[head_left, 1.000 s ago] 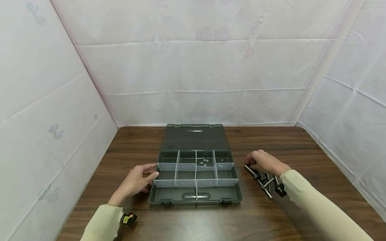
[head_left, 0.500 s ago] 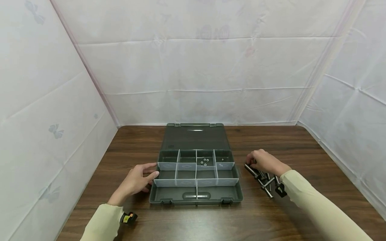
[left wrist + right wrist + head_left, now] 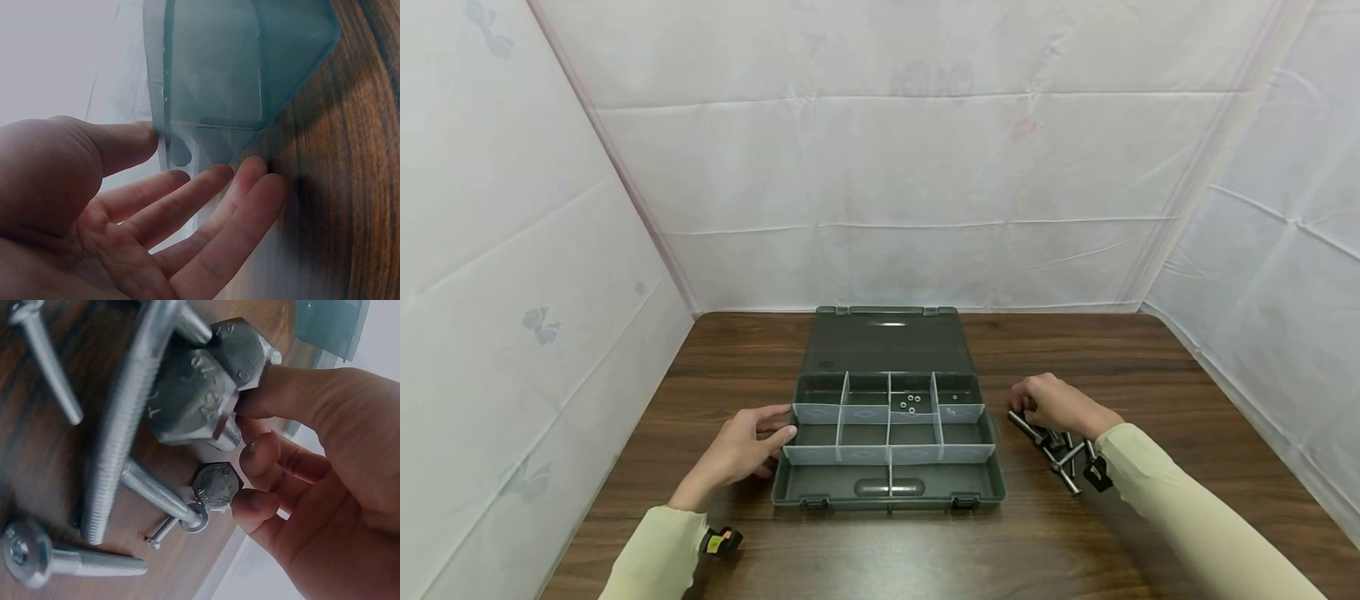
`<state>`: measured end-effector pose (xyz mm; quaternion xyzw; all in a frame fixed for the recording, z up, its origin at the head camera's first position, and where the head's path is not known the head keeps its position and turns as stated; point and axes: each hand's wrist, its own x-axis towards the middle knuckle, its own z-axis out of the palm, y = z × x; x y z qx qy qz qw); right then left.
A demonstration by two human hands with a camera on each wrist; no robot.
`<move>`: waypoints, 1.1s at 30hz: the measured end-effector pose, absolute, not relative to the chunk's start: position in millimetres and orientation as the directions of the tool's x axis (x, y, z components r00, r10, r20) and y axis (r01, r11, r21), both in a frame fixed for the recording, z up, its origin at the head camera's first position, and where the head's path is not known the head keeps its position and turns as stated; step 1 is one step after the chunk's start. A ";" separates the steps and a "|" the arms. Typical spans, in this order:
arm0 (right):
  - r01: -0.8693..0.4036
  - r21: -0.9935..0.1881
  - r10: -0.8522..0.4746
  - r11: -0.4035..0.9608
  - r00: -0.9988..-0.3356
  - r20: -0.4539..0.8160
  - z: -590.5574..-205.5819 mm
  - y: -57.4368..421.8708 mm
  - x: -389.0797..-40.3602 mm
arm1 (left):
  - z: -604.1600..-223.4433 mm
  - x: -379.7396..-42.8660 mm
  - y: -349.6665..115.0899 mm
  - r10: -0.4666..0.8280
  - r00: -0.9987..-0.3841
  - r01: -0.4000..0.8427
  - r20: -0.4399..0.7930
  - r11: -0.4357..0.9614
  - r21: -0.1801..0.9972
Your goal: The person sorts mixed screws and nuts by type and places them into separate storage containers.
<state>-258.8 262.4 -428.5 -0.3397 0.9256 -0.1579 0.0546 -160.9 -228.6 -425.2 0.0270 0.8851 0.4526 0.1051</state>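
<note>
A grey-green compartment box (image 3: 887, 493) lies with its lid laid back. My left hand (image 3: 741, 448) is at its left side, thumb over the rim and the other fingers reaching loosely along the outer wall (image 3: 212, 69). My right hand (image 3: 1063, 406) reaches down over a loose pile of bolts (image 3: 1063, 462) right of the box. In the right wrist view its fingers are bent, and the thumb reaches behind two large hex bolt heads (image 3: 190, 400). Those heads hide the thumb tip, so I cannot tell what it pinches. A smaller hex bolt head (image 3: 215, 484) lies beside the fingertips.
Several small ring-shaped nuts (image 3: 912, 409) sit in a back-row compartment, and another small ring (image 3: 954, 397) lies in the compartment right of it. White dividers (image 3: 861, 454) split the box. A long threaded bolt (image 3: 119, 431) crosses the pile. White cloth walls (image 3: 880, 267) surround the wooden table (image 3: 880, 550).
Both hands hold nearly the same places; the right fingertips shift only slightly. The box and bolts lie as before.
</note>
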 end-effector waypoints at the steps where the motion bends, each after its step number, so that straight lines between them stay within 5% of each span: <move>1: -0.613 -0.325 -0.645 0.721 -0.764 0.010 -428.6 262.4 -258.8 | -425.3 -161.0 -228.6 0.144 -0.976 -0.048 -0.162 0.588 0.807; 14: -0.567 -0.358 -0.608 0.742 -0.794 -0.005 -414.9 259.7 -258.0 | -426.2 -160.7 -228.8 0.150 -0.976 -0.043 -0.160 0.583 0.811; 33: -0.703 -0.312 -0.699 0.640 -0.701 0.145 -383.2 222.3 -257.0 | -425.8 -160.2 -228.9 0.148 -0.976 -0.044 -0.159 0.581 0.813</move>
